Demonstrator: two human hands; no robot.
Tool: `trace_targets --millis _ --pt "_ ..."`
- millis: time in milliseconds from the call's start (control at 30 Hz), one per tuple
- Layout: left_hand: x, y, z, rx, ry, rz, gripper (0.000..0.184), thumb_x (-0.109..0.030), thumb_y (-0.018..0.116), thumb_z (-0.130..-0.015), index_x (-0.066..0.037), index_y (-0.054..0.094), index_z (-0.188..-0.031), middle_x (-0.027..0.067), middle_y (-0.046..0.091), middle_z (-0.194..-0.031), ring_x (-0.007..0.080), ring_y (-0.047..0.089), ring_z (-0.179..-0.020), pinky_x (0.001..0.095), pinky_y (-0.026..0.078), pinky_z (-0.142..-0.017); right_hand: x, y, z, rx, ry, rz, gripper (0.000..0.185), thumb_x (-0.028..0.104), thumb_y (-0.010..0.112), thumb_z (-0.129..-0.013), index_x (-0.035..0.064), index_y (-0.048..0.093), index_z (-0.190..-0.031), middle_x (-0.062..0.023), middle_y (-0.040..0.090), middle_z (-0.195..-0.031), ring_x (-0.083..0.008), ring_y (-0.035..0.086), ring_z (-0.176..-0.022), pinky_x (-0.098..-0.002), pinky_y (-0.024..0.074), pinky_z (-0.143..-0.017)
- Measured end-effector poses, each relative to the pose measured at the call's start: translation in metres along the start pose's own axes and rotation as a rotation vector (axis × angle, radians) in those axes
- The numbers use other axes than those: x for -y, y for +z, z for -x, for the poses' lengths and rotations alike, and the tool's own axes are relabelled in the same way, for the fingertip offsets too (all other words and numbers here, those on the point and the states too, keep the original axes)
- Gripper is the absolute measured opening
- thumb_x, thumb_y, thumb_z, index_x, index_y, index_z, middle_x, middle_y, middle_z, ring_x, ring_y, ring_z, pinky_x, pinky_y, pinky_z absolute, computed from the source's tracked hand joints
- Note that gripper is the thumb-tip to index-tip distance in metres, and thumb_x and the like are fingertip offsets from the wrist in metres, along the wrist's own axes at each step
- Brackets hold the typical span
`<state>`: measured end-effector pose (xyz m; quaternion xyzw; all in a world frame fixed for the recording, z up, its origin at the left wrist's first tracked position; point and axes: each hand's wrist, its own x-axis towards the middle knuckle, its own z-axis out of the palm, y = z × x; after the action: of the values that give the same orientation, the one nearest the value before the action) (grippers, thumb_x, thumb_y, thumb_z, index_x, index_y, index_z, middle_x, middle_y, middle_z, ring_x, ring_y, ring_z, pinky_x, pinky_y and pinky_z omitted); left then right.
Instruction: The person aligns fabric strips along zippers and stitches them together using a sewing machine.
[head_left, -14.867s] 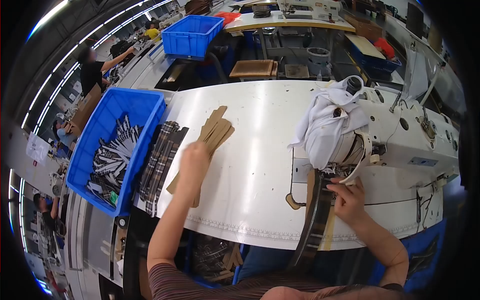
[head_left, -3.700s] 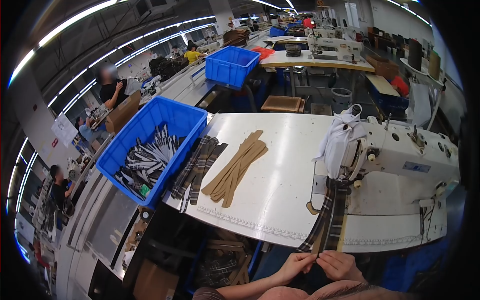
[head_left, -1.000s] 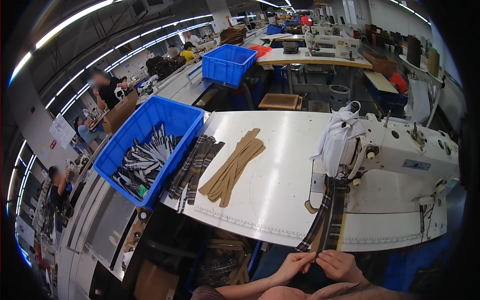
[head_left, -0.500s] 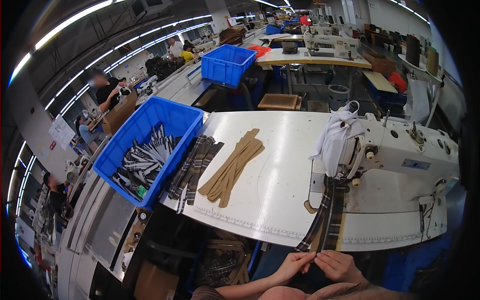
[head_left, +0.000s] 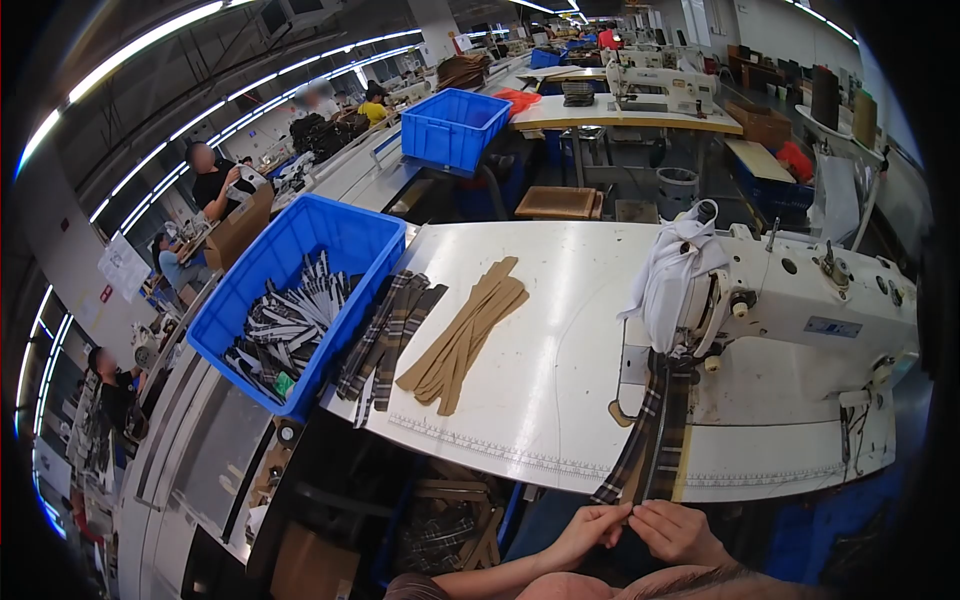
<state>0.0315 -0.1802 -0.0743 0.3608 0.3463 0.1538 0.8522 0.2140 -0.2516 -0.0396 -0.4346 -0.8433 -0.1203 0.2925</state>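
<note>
Plaid fabric strips (head_left: 648, 425) hang from under the needle area of a white sewing machine (head_left: 800, 315) down over the table's front edge, with a tan strip between them. At their lower end, my left hand (head_left: 590, 530) pinches with thumb and forefinger. My right hand (head_left: 680, 532) is closed in a pinch right beside it, the fingertips of both almost touching. What exactly lies between the fingertips is partly hidden. White cloth (head_left: 672, 270) is wrapped around the machine head.
On the white table (head_left: 560, 400) lie tan strips (head_left: 465, 335) and plaid strips (head_left: 392, 330). A blue bin (head_left: 225, 330) of cut pieces stands at their left. Another blue bin (head_left: 455, 130) sits farther back. Below the table is a box of scraps (head_left: 450, 525). People sit at the far left.
My hands and the strips hold the same position. In the left background, a person in dark clothing has shifted posture slightly.
</note>
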Motion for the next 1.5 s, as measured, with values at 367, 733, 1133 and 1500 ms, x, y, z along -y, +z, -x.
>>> trace_targets --millis 367,733,1133,1500 --pt "0.0028 0.0024 -0.0031 -0.01 0.017 -0.005 0.032 -0.031 0.06 -0.095 -0.009 0.06 -0.073 -0.004 0.05 -0.059 0.0044 0.044 -0.055 0.02 0.034 -0.055 -0.0011 0.0 -0.0002 -0.006 0.004 -0.039 0.02 0.008 0.066 -0.071 0.0062 0.069 -0.091 -0.0039 0.066 -0.093 -0.0188 0.067 -0.089 -0.03 0.0573 -0.078" --pt "0.0053 0.0027 -0.0022 -0.005 0.076 -0.035 0.028 -0.027 0.059 -0.096 -0.006 0.061 -0.077 -0.0043 0.05 -0.06 0.004 0.043 -0.056 0.0198 0.033 -0.055 0.0 0.0038 0.0032 -0.039 0.056 -0.041 0.024 0.007 0.068 -0.07 0.0059 0.07 -0.095 -0.0049 0.064 -0.093 -0.02 0.066 -0.089 -0.0311 0.0573 -0.078" --pt "0.0007 0.0013 -0.0007 -0.019 0.068 -0.08 0.032 -0.028 0.06 -0.095 -0.005 0.063 -0.074 -0.0036 0.051 -0.059 0.0041 0.044 -0.054 0.0202 0.033 -0.056 -0.0037 0.0001 0.0013 -0.015 0.01 -0.001 0.021 0.01 0.067 -0.073 0.0078 0.07 -0.094 -0.0036 0.068 -0.096 -0.0176 0.068 -0.09 -0.0306 0.057 -0.079" --pt "-0.0039 0.0032 0.0025 -0.037 0.051 -0.071 0.034 -0.029 0.06 -0.095 -0.007 0.062 -0.07 -0.0028 0.051 -0.057 0.0047 0.043 -0.054 0.0206 0.033 -0.056 -0.0029 -0.003 -0.0012 -0.008 0.0 0.012 0.02 0.009 0.066 -0.074 0.0078 0.07 -0.093 -0.0037 0.068 -0.094 -0.0173 0.068 -0.09 -0.0292 0.0571 -0.078"
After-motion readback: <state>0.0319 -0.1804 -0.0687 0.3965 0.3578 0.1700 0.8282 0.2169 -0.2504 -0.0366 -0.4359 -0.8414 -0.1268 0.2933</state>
